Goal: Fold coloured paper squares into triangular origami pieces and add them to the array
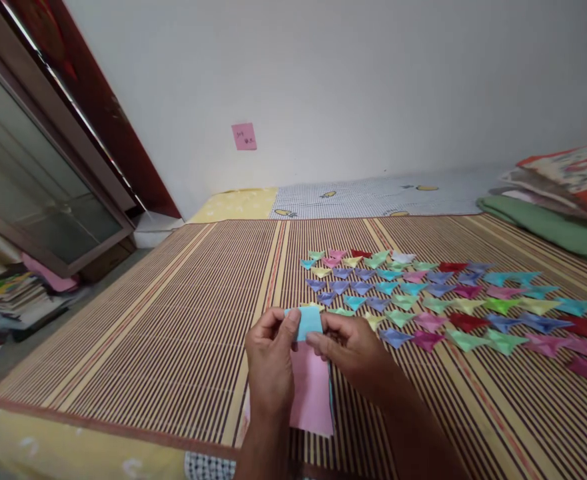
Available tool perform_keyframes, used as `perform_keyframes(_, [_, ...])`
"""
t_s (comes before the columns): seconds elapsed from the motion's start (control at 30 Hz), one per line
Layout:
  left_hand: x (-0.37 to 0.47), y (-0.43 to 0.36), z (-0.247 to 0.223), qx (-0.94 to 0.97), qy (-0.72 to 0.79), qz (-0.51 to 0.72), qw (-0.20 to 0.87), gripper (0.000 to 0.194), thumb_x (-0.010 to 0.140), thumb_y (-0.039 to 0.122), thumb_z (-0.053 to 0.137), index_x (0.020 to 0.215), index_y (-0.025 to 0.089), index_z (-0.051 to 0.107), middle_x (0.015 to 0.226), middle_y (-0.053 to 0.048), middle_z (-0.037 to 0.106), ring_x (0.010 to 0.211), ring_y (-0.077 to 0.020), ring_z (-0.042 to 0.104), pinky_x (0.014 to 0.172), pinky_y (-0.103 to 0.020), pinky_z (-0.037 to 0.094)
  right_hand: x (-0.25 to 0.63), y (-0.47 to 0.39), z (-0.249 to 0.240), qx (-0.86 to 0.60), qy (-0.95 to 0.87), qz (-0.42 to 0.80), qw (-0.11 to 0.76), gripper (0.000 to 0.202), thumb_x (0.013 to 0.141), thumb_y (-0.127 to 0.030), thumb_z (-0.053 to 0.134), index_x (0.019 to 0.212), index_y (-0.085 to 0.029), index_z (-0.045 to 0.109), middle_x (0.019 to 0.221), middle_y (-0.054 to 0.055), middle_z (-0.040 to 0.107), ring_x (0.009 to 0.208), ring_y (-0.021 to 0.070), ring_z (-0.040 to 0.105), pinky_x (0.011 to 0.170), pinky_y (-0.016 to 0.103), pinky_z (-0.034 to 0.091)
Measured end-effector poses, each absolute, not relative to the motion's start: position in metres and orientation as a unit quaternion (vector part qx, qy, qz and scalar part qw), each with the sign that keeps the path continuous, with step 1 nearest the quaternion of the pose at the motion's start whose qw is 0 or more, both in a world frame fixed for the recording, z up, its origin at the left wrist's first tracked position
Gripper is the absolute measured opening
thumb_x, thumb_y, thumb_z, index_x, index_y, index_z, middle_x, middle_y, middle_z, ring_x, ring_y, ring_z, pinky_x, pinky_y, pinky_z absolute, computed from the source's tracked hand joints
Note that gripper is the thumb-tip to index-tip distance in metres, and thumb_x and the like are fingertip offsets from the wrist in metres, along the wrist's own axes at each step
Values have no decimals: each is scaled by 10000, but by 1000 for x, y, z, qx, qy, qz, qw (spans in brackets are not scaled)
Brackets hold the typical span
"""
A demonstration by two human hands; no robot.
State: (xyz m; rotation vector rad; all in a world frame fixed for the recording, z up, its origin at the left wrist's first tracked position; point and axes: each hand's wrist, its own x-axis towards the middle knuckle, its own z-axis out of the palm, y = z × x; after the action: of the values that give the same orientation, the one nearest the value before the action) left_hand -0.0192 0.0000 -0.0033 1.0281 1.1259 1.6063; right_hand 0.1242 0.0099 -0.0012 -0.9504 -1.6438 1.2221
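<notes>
A small folded piece of light-blue paper [309, 323] is held up between my two hands. My left hand [272, 360] pinches its left side, thumb in front and fingers curled behind. At its right edge, my right hand [356, 347] pinches the paper between thumb and fingers. Just below it, pink paper [313, 393] lies on the striped mat, with a thin blue edge showing along its right side; my left wrist hides part of it. Beyond and right of my hands, many small folded paper shapes [363, 288] in several colours stand in rows.
The striped bamboo mat [198, 320] covers the bed. Folded bedding with a green piece [548, 227] is stacked at the far right. A pink note [244, 137] sticks to the white wall [348, 80]. At left are a glass-panelled door [38, 160] and piled books [13, 297].
</notes>
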Motion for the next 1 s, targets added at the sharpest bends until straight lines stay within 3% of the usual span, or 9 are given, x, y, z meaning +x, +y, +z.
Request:
perform_keyframes(0.13, [-22, 2, -6, 418, 441, 637, 474, 366, 856, 435, 742, 655, 173, 583, 585, 56, 489, 551, -94, 431, 537, -208, 364, 124, 10, -2, -383, -634, 497, 451, 319, 920, -356, 578, 651, -193, 529, 603, -48, 454, 580, 121, 403, 550, 265, 308])
perform_keyframes(0.27, [-26, 1, 2, 470, 464, 610, 439, 310, 824, 388, 779, 662, 171, 627, 568, 52, 529, 536, -96, 464, 529, -205, 380, 131, 12, -5, -383, -629, 508, 447, 341, 942, -392, 563, 671, -186, 570, 593, -51, 429, 554, 114, 371, 516, 258, 284])
perform_keyframes(0.43, [-20, -6, 10, 501, 464, 623, 381, 292, 854, 360, 743, 652, 178, 636, 579, 42, 534, 553, -108, 478, 545, -216, 398, 131, 12, -5, -379, -647, 485, 450, 300, 955, -383, 578, 736, -183, 620, 634, -33, 505, 591, 125, 450, 548, 259, 342])
perform_keyframes(0.53, [-15, -7, 8, 486, 467, 625, 394, 350, 873, 396, 717, 619, 181, 607, 557, 47, 491, 536, -109, 438, 531, -222, 385, 127, 10, -3, -373, -648, 481, 457, 250, 932, -365, 615, 769, -179, 649, 644, -37, 516, 590, 125, 450, 544, 256, 339])
perform_keyframes(0.7, [-16, -4, 4, 492, 470, 606, 411, 447, 941, 455, 625, 589, 190, 546, 555, 43, 483, 542, -113, 443, 549, -232, 379, 131, 10, -2, -380, -670, 461, 440, 330, 968, -378, 553, 736, -171, 664, 626, -27, 520, 587, 130, 433, 555, 266, 342])
perform_keyframes(0.87, [-25, -3, 8, 559, 448, 523, 461, 315, 912, 415, 683, 709, 183, 623, 615, 33, 575, 560, -113, 485, 547, -225, 373, 137, 11, 1, -361, -673, 467, 446, 321, 977, -369, 552, 765, -171, 691, 709, 0, 611, 670, 151, 527, 639, 281, 410])
perform_keyframes(1.0, [-28, -4, 5, 556, 439, 543, 450, 371, 967, 393, 613, 663, 183, 591, 584, 35, 539, 561, -111, 474, 565, -228, 373, 135, 11, 1, -356, -674, 480, 434, 297, 962, -361, 572, 771, -177, 706, 715, 5, 636, 704, 163, 566, 678, 291, 430])
